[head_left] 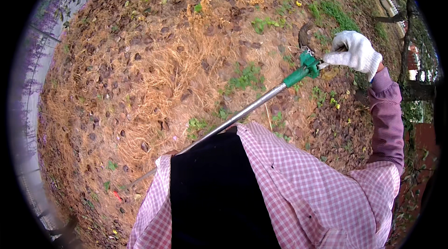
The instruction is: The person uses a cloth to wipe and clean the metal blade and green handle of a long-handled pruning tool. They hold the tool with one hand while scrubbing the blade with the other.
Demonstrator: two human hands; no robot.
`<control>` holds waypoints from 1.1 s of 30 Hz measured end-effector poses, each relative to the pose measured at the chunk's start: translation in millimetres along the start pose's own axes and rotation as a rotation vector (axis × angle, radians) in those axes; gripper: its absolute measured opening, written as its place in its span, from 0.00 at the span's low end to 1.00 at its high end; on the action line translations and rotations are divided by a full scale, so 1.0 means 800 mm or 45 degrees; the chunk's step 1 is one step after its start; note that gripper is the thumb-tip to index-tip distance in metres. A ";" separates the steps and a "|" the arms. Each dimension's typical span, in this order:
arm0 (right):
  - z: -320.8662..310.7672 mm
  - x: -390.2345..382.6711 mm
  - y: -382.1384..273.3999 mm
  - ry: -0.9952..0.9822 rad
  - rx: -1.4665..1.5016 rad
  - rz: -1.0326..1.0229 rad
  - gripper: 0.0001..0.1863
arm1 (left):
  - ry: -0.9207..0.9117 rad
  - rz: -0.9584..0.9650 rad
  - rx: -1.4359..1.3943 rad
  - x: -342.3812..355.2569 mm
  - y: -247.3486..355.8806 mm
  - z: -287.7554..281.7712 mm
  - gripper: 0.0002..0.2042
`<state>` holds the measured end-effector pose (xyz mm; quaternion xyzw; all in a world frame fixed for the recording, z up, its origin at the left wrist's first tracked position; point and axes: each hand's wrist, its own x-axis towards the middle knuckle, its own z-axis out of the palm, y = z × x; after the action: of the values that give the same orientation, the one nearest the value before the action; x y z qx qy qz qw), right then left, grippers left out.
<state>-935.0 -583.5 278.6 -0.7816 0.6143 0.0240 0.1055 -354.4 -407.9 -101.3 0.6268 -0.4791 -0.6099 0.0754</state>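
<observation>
No readable text or signs.

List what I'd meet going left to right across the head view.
Grey paved path → small orange-red object → black top → green fitting on the metal pole's end → white-gloved right hand → dark tree trunk.

Gloved hand: white knit-gloved right hand (353, 53), fingers curled, thumb and fingertips pinched together, pointing left
Wrist: narrow band of bare skin (380, 67) between glove and cuff
Sleeved arm: right forearm in fine-striped mauve sleeve (387, 118), reaching forward at the person's right
</observation>
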 end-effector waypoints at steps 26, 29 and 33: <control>0.029 0.023 -0.050 0.009 -0.007 0.026 0.24 | -0.081 -0.004 -0.055 -0.040 -0.003 0.007 0.17; 0.043 0.022 -0.046 -0.022 0.107 0.065 0.24 | -0.208 0.046 -0.065 -0.034 -0.014 0.001 0.18; 0.055 0.010 -0.038 -0.064 0.178 0.158 0.24 | -0.437 0.269 -0.066 0.004 0.020 -0.017 0.20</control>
<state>-899.8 -575.4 238.3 -0.7320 0.6588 0.0072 0.1736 -351.7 -425.3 -89.6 0.4578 -0.5322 -0.7085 0.0722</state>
